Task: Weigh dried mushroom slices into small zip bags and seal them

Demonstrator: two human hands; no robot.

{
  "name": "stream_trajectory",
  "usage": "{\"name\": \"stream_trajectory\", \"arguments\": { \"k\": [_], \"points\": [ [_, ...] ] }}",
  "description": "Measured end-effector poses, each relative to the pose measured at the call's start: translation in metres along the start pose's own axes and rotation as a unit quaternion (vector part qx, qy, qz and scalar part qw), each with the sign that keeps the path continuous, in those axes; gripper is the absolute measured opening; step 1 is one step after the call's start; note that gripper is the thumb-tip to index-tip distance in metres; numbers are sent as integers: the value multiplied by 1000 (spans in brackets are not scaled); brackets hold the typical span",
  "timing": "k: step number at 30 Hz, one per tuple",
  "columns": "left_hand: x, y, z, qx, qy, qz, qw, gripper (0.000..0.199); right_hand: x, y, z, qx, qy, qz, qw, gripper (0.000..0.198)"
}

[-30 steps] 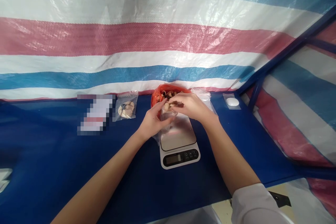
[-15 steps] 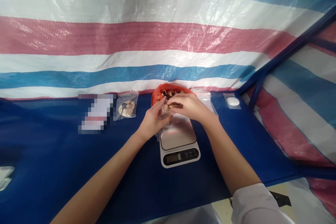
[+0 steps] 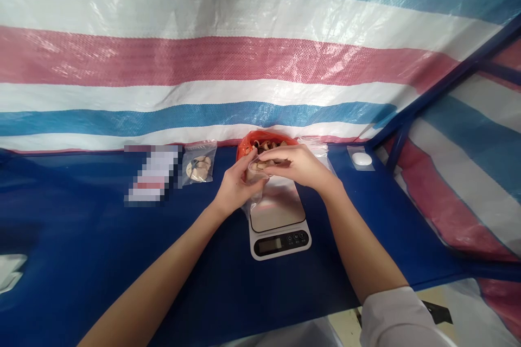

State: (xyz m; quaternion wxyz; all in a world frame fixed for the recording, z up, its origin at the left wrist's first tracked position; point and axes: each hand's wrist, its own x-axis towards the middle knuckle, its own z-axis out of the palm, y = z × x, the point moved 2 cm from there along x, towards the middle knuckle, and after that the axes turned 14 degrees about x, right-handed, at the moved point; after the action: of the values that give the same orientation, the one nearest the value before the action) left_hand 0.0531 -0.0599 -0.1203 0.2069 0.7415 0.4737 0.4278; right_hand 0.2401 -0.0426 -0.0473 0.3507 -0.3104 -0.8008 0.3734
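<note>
My left hand point(image 3: 236, 187) is closed round a small clear plastic bag point(image 3: 255, 195), holding its mouth up over the scale's far left side. My right hand point(image 3: 299, 165) reaches in from the right, fingers bent round several pale brown, dried-looking pieces point(image 3: 266, 164) at the bag's mouth. What exactly the pieces are I cannot make out. Just behind both hands sits a red plastic bag point(image 3: 248, 143), open and full of similar brown and cream curved pieces point(image 3: 272, 145). Below the hands lies a white kitchen scale point(image 3: 277, 211) with a metal plate and a dark display.
Left of the hands, a clear zip bag point(image 3: 199, 164) of pale pieces lies beside a blurred-out object point(image 3: 152, 176). Clear bags point(image 3: 319, 149) lie behind my right hand. A small bag with a white oval thing point(image 3: 361, 159) is farther right. Striped sheeting point(image 3: 203, 59) hangs behind the blue table point(image 3: 101, 233).
My right fingers have shifted slightly at the bag's mouth, with the pieces still there. The left hand stays about where it was. The whole view has moved a little.
</note>
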Motion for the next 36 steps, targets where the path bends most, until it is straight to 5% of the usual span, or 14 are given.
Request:
{"name": "stream_trajectory", "arguments": {
  "k": [7,16,26,32,36],
  "points": [
    [-1,0,-3,3,3,19,1000,71,-4,8,-11,0,67,45,997,20],
    [0,2,-3,-4,-9,73,997,70,1,11,-6,13,-31,109,993,24],
    [2,-1,-12,78,-94,76,990,90,0,9,-7,35,48,94,994,19],
    [-1,5,-3,116,-59,40,991,95,3,8,-1,-13,107,104,989,16],
    [-2,10,0,111,-9,15,994,75,4,7,3,-32,114,100,988,16]
  ]
}}
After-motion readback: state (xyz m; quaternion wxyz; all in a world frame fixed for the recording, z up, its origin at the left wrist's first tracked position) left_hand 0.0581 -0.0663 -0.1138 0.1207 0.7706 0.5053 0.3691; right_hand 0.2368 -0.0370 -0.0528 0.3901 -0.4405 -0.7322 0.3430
